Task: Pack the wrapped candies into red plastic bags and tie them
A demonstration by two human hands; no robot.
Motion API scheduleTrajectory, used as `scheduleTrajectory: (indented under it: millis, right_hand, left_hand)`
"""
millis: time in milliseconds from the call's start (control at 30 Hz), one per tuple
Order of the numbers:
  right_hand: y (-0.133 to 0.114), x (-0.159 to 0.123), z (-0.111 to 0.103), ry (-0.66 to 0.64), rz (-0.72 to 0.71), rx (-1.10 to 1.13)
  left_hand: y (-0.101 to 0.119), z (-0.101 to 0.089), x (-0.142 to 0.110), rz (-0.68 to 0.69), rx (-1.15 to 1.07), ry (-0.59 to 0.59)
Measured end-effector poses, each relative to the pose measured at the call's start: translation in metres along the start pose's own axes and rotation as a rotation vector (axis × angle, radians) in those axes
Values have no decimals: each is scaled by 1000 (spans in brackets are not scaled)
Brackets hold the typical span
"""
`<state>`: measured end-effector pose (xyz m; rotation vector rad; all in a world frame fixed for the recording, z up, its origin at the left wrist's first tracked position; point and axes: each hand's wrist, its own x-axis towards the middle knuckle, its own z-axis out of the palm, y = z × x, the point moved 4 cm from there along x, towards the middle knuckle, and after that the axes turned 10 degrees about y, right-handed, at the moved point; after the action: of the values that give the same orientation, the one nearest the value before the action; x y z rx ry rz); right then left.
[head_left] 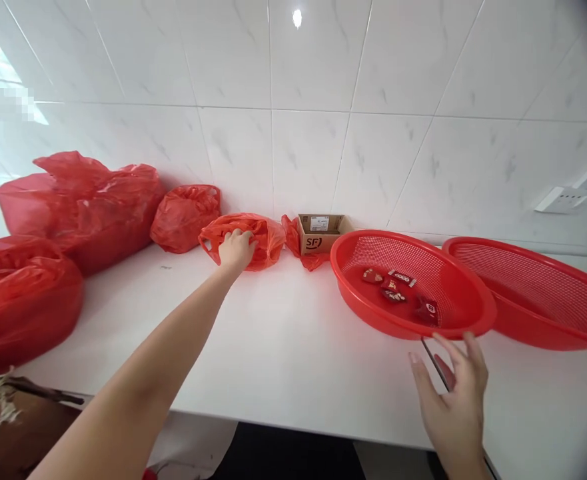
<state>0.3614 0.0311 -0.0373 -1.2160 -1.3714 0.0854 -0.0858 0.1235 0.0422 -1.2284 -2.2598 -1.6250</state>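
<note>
My left hand (236, 249) reaches out to a small red plastic bag (272, 241) near the wall. Its fingers are bent down into the crumpled plastic at the mouth, closed on the bag as far as I can see; the fingertips are hidden. In front of the near red mesh basket (363, 320), my right hand (453, 400) is raised with thumb and fingers apart. Past its palm shows a small reddish shape I cannot make out. Several small dark red packets (393, 288) lie on the basket's floor.
A second red basket (563, 337) stands at the right. Behind are a small cardboard box (317, 244) and a knotted red bag (186, 217). Larger red bags (103, 220) fill the left of the white table (293, 360). A torn carton (28, 427) sits at the lower left.
</note>
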Motion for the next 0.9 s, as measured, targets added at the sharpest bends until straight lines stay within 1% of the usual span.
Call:
scheduleTrajectory:
  millis: [67,133,200,233,300,400,500,533,567,600,633,700,733,800,833,900]
  right_hand:
    - [-3,-11,1,-15,-26,15]
    - [3,-12,6,-66,7,28]
    - [9,-6,15,-120,78,53]
    - [11,-1,20,-146,109,60]
    - [8,5,30,-211,148,70]
    - [-4,3,44,-336,247,141]
    - [-24,-16,59,-483,401,339]
    - [-34,-23,63,-508,426,399]
    - [-44,-29,65,-499,420,438]
    - [-56,-34,65,-454,376,452]
    - [-68,-37,64,-394,298,446]
    - [-94,-45,62,-317,80,415]
    - [-106,-49,63,-320,-28,394]
    - [-120,-58,68,-384,-190,314]
    - [-122,-61,72,-417,-241,244]
    - [-116,-65,81,-449,-308,64]
  left_hand:
    - [5,-13,14,-56,-62,33]
    - [10,-31,22,-124,-165,70]
    - [13,-48,20,-198,-300,93]
    - [14,-56,14,-234,-373,95]
    - [14,-67,-8,-297,-511,80]
    - [10,-74,-60,-381,-652,28]
    - [4,-69,-119,-463,-702,-74]
    - [2,-66,-137,-479,-705,-115]
    - [2,-62,-154,-494,-702,-152]
    - [1,-59,-169,-509,-697,-189]
    - [1,-55,-181,-524,-693,-223]
    - [3,-49,-202,-562,-697,-291]
    - [4,-46,-210,-583,-708,-325]
    - [6,-41,-222,-629,-743,-384]
    - [7,-40,-227,-655,-763,-410]
    - [8,-40,-234,-711,-798,-460]
